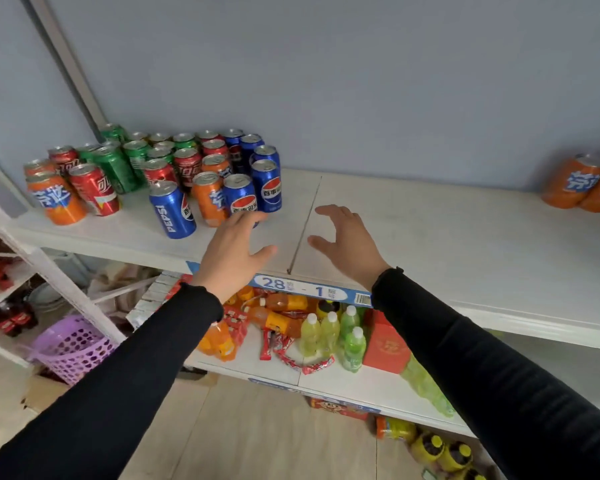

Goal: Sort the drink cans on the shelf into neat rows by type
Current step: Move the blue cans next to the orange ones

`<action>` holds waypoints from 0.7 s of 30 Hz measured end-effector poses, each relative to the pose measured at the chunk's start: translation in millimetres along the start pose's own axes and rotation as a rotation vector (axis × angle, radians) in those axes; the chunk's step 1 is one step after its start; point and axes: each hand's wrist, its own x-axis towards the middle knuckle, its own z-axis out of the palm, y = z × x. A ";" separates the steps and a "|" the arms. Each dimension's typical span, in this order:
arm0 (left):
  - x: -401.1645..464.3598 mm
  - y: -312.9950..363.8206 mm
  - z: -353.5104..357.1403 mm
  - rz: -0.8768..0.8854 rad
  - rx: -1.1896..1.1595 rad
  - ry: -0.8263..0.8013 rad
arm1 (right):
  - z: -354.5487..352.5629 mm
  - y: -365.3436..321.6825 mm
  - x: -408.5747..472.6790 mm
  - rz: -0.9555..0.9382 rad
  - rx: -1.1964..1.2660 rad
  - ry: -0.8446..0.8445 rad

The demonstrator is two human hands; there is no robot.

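A mixed cluster of drink cans stands at the left of the white shelf: blue Pepsi cans, orange cans, red cola cans and green cans. Two more orange cans stand apart at the far right. My left hand hovers open just in front of a blue Pepsi can, fingertips close to its base. My right hand is open over bare shelf, holding nothing.
A price label strip runs along the shelf's front edge. The shelf below holds green bottles, orange bottles, red snack packs and a red box. A purple basket sits on the floor at left.
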 end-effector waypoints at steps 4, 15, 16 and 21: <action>7.7 -47.6 -17.1 -0.016 -0.048 0.001 | 36.3 -23.0 23.9 0.110 0.104 0.027; 80.7 -79.7 -7.9 0.017 0.047 0.131 | 73.6 0.4 108.3 0.214 0.298 0.018; 87.5 -81.6 -6.4 0.032 0.106 0.138 | 75.8 5.9 116.5 0.208 0.320 0.002; 117.5 -92.0 -3.8 0.119 0.336 0.138 | 87.9 27.4 153.8 0.195 0.426 -0.102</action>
